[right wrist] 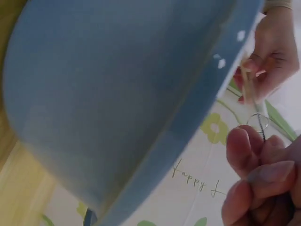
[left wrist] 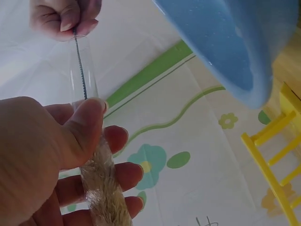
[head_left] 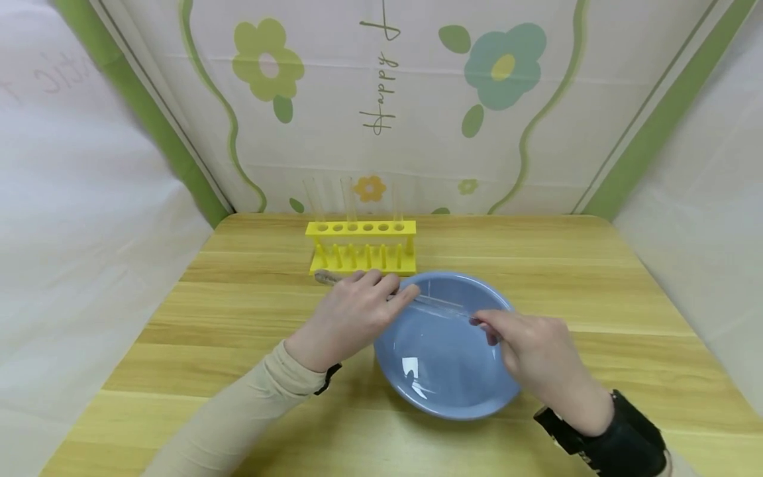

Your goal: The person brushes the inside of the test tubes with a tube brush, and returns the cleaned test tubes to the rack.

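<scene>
Above the blue basin (head_left: 444, 358), my left hand (head_left: 357, 311) grips a clear glass test tube (left wrist: 93, 77), thumb on one side and fingers on the other. Inside the tube sits a test tube brush (left wrist: 106, 193); its pale bristles fill the part by my left palm and stick out past that hand in the head view. A thin twisted wire handle runs through the tube's open mouth. My right hand (head_left: 536, 341) pinches that wire just outside the mouth, as the right wrist view also shows.
A yellow test tube rack (head_left: 361, 228) stands behind the basin, holding three clear test tubes (head_left: 348, 199) upright. The wooden table (head_left: 238, 311) meets a flower-printed cloth (head_left: 381, 152) at the back, with white cloth on both sides. Water appears in the basin.
</scene>
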Motion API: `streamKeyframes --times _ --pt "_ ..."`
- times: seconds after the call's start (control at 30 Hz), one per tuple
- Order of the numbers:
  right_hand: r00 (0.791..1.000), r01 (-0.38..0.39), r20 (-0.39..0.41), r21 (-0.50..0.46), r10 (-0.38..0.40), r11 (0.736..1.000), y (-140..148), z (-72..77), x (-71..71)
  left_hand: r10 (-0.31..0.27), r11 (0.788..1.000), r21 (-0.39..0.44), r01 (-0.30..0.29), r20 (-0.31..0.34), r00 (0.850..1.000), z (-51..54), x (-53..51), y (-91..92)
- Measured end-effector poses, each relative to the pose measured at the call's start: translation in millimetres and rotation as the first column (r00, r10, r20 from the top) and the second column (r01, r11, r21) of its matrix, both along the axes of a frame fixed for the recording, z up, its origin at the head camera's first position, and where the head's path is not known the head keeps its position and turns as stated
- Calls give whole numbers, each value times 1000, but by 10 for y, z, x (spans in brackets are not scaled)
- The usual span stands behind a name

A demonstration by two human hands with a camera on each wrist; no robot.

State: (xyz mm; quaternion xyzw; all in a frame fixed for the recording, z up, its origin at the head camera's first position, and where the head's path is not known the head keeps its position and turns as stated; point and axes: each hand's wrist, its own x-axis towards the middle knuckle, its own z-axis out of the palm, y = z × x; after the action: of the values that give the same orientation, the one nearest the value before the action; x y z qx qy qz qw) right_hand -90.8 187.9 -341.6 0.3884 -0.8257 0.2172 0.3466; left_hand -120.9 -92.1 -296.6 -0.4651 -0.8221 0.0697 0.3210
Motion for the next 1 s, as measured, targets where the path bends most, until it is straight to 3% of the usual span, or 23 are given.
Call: streamKeyframes --times 0.13,0.2,0.27,0.37,0.47,0.57,0.7,1.0 --pt "993 -18 117 -40 23 999 -17 14 16 4 1000 -8 -4 18 1000 -24 4 -28" --pt "978 -19 208 -64 32 998 -21 35 32 6 1000 -9 -6 13 1000 -24 6 -37" --pt "951 -14 308 -88 41 996 -17 60 50 4 1000 -7 -4 10 1000 -20 7 -43" --pt "893 -8 445 -127 64 992 -1 98 72 1 1000 -7 -1 4 1000 -5 10 -53" --pt "843 -13 530 -159 96 987 22 125 77 -4 1000 -4 4 5 1000 9 17 -67" --pt "810 -25 572 -185 129 982 40 138 72 -12 1000 5 12 4 1000 19 24 -79" --pt "784 -24 604 -203 144 979 52 145 71 -17 1000 14 17 0 1000 30 24 -89" --pt "749 -17 643 -224 161 974 81 150 75 -34 999 31 34 6 999 66 23 -117"
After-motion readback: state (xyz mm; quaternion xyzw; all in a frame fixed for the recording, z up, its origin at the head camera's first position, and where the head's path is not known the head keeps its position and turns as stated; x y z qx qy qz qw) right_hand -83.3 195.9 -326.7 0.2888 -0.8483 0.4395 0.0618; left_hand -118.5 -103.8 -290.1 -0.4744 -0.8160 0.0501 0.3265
